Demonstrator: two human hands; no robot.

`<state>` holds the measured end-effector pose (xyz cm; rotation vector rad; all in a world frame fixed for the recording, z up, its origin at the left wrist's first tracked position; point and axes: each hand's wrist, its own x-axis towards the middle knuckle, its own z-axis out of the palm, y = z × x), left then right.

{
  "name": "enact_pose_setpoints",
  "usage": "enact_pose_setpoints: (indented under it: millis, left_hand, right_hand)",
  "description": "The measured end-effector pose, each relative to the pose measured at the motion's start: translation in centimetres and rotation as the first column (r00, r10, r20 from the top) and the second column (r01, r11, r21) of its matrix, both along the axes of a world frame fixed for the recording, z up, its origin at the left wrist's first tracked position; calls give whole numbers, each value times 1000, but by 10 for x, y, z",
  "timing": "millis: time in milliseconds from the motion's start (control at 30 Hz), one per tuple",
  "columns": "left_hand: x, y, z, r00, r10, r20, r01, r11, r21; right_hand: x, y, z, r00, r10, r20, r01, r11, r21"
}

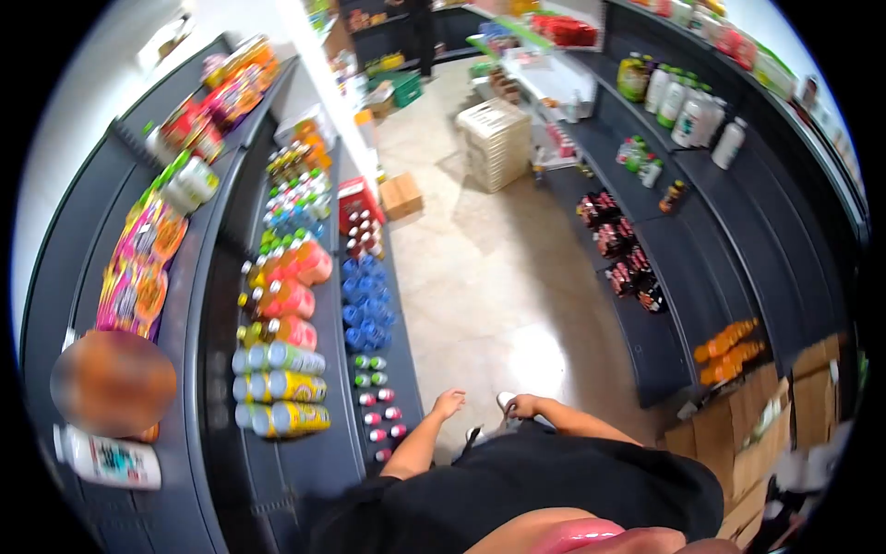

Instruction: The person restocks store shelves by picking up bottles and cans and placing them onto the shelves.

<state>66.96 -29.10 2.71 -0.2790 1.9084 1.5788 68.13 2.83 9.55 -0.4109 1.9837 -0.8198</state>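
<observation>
My left hand [449, 403] hangs over the floor in front of my body, its fingers loosely stretched with nothing visible in them. Just to the right is my right hand [523, 406], low by my dark clothing. Its fingers point down and are too small to make out. A white shoe tip [505, 398] shows beside the right hand. Nearest my left hand, on the bottom left shelf, stand small bottles with pink caps [389, 413] and others with green caps [377, 363]. Neither hand touches a shelf.
Dark shelves [300, 471] with drinks line the left; more shelves [692, 258] on the right hold white bottles [688, 118] and orange bottles [729, 353]. A cream crate stack [496, 143] and a cardboard box [401, 196] stand ahead. Cardboard [752, 425] lies lower right. A person [422, 37] stands far back.
</observation>
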Motion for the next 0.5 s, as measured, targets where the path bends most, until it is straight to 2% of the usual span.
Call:
enact_pose_setpoints:
  millis: [33, 67, 100, 133, 167, 200, 233, 300, 333, 367, 400, 500]
  left_hand:
    - [-23, 8, 7, 996, -83, -17, 83, 996, -25]
    - [-32, 24, 6, 987, -156, -21, 155, 987, -40]
    - [-39, 24, -13, 984, -160, -83, 160, 987, -4]
    - [-43, 23, -23, 992, -122, -29, 124, 990, 70]
    - [-42, 24, -30, 996, -81, 35, 75, 987, 143]
    - [-39, 24, -34, 990, -98, 100, 103, 994, -47]
    - [-33, 20, -45, 985, -138, 105, 152, 978, -143]
    - [-12, 18, -49, 955, -242, 173, 283, 918, -278]
    - [-1, 21, -50, 912, -361, 195, 406, 862, -303]
    - [7, 21, -49, 855, -471, 218, 519, 788, -331]
    - [9, 20, -47, 785, -572, 238, 618, 698, -363]
    - [39, 15, -36, 808, -578, 113, 584, 760, -287]
  right_hand:
    - [2, 17, -11, 968, -250, 22, 250, 968, 14]
    - [7, 41, -30, 838, -544, 39, 545, 838, -10]
    - [15, 64, -27, 725, -677, -126, 684, 730, 7]
    - [32, 89, -21, 583, -760, -287, 795, 607, 9]
    - [45, 118, -41, 500, -792, -349, 863, 491, 120]
    - [64, 144, -61, 425, -805, -415, 905, 364, 222]
    - [81, 159, -34, 382, -856, -348, 918, 307, 252]
    - [126, 199, -55, 307, -926, -220, 941, 260, 216]
    - [145, 215, -65, 265, -952, -152, 954, 236, 187]
    - [166, 222, -70, 152, -981, -123, 979, 132, 155]
    - [189, 228, -77, 119, -984, -131, 982, 97, 160]
    - [246, 216, -79, 16, -999, -34, 990, 12, 141]
